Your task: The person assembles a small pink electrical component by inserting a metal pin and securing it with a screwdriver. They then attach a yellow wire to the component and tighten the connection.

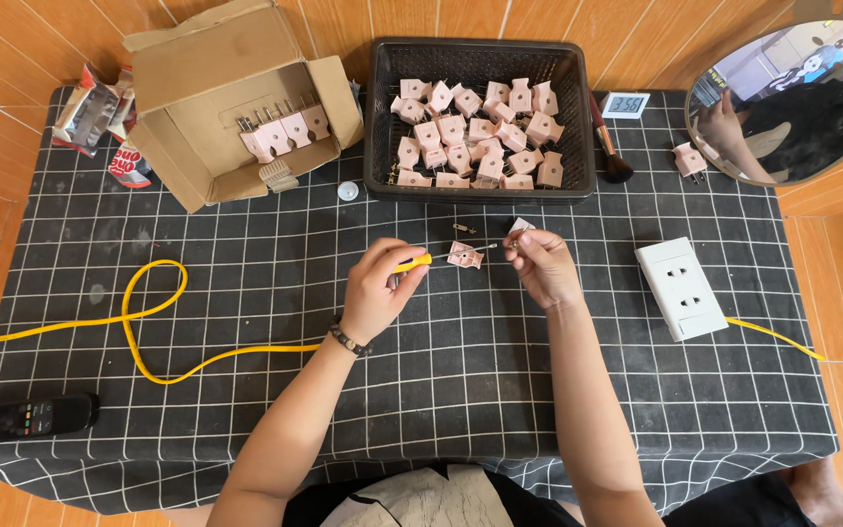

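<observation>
Hands meet over a black grid-patterned cloth (461, 371) spread on an orange tiled floor. The left hand (380, 291) is closed around a yellow-handled screwdriver (431, 260), its thin shaft pointing right toward a pink plug piece (464, 256) that lies on the cloth between the two hands. The right hand (542, 265) has its fingertips pinched together on a small metal part (514, 243), too small to make out, held just right of the plug piece. A beaded bracelet (349, 341) circles the left wrist.

Just beyond the hands, a small brass part (463, 228) rests on the cloth. Farther back sits a black plastic basket (379, 127) heaped with pink plugs (475, 137). To its left, an open cardboard box (207, 88) lies tipped on its side with a row of pink plugs (280, 132) inside; crumpled snack wrappers (100, 122) lie at the far left corner, and a white cap (347, 191) sits between box and basket.

At right, a white socket block (681, 288) rests on the cloth, a yellow cable (148, 322) looping across the left side. A makeup brush (609, 146), a small digital clock (625, 104), a lone pink plug (690, 160) and a round mirror (792, 98) occupy the far right. A black remote control (21, 420) lies at the near left edge.
</observation>
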